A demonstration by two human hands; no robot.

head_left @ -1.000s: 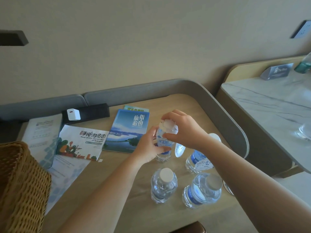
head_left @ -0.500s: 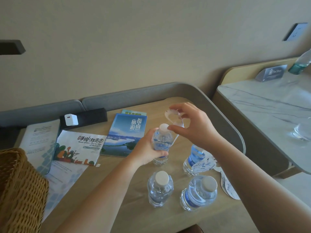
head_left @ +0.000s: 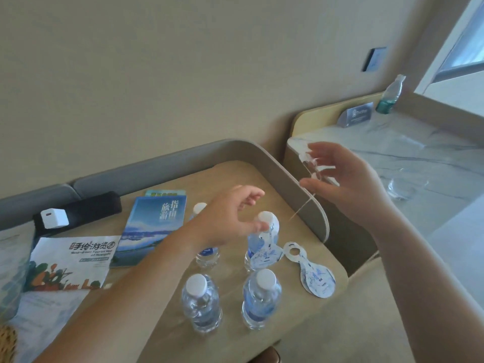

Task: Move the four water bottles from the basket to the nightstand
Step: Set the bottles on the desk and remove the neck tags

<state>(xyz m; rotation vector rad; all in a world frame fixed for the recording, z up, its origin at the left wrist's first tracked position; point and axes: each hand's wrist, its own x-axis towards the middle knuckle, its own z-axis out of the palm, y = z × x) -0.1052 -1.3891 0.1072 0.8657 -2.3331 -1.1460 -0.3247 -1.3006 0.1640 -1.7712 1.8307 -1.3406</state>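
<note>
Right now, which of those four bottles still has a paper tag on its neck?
On the wooden nightstand, four water bottles stand in a square. It is the back right bottle, nearest the left hand; alone it wears a blue-and-white tag.

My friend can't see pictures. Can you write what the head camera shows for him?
Four water bottles stand on a wooden nightstand, one wearing a paper neck tag. The right hand lifts another tag away, while the left hand hovers open above the bottles. Travel brochures and a white charger lie nearby.
</note>
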